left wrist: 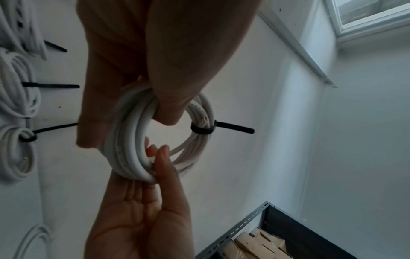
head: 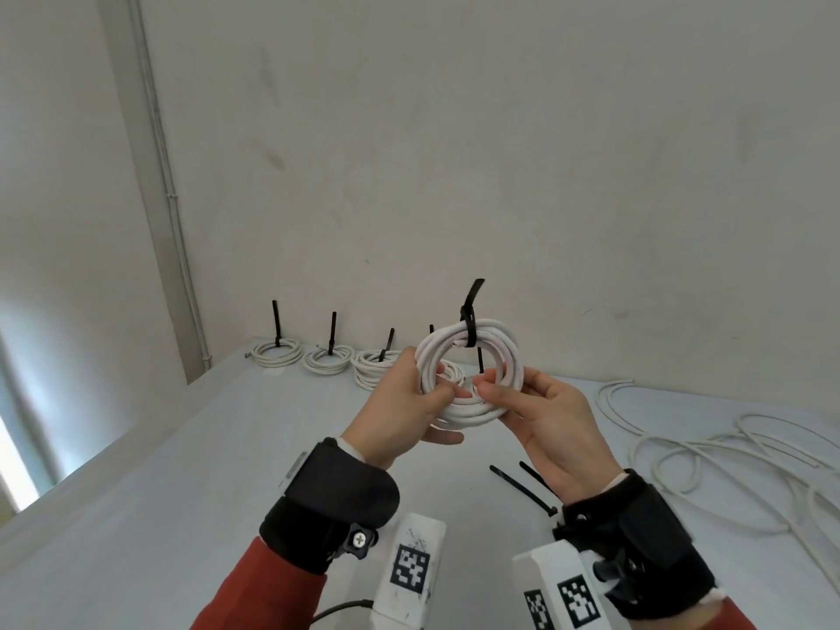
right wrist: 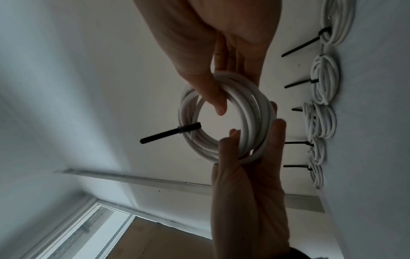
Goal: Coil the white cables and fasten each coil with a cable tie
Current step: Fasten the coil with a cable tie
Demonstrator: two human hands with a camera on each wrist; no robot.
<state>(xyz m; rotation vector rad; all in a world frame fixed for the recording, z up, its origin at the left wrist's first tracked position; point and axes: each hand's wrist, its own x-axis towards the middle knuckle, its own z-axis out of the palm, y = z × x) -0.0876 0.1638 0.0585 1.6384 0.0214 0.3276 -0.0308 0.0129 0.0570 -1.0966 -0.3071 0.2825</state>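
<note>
Here, coil [head: 508,352] upright, tie tail [head: 473,295] upward.

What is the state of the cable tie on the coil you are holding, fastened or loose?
Fastened: the black cable tie loops closed around the white coil, its tail sticking out free.

Pale grey table [head: 182,470] stands against a white, scuffed wall [head: 454,129]. Trunking [head: 160,143] runs up the wall, left side. Window [left wrist: 366,15] in side wall. Slotted grey metal shelf [left wrist: 250,218] holds cardboard boxes [left wrist: 259,245]. Floor [right wrist: 166,245] brown.
</note>
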